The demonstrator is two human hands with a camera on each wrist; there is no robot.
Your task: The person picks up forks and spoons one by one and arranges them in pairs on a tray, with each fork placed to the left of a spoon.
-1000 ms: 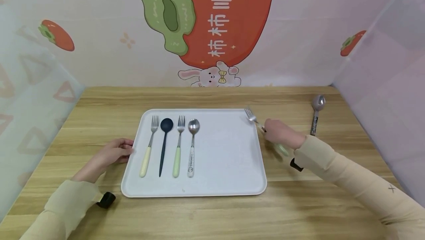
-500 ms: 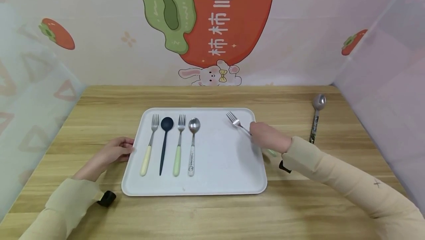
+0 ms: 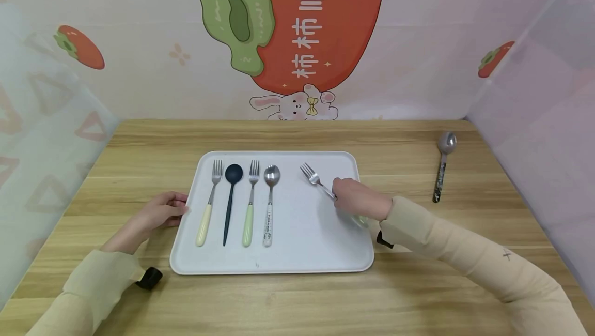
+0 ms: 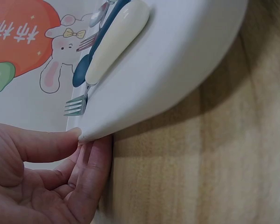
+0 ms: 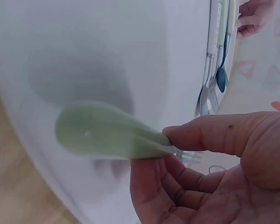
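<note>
A green-handled fork (image 3: 310,174) is pinched between thumb and fingers of my right hand (image 3: 360,199), over the right part of the white tray (image 3: 307,248). Its pale green handle (image 5: 102,133) shows large in the right wrist view, above the tray surface. My left hand (image 3: 160,214) pinches the tray's left rim, thumb on top and fingers beneath, as the left wrist view shows. On the tray's left half lie a cream-handled fork (image 3: 205,219), a dark spoon (image 3: 229,201), another green-handled fork (image 3: 248,219) and a spoon with a white printed handle (image 3: 268,217), side by side.
A spoon with a dark patterned handle (image 3: 441,170) lies on the wooden table (image 3: 260,305) right of the tray. Printed cloth walls (image 3: 162,82) stand at the back and both sides.
My right hand has carried the green-handled fork leftward, from beyond the tray's right edge to over the tray. The left hand stays at the rim.
</note>
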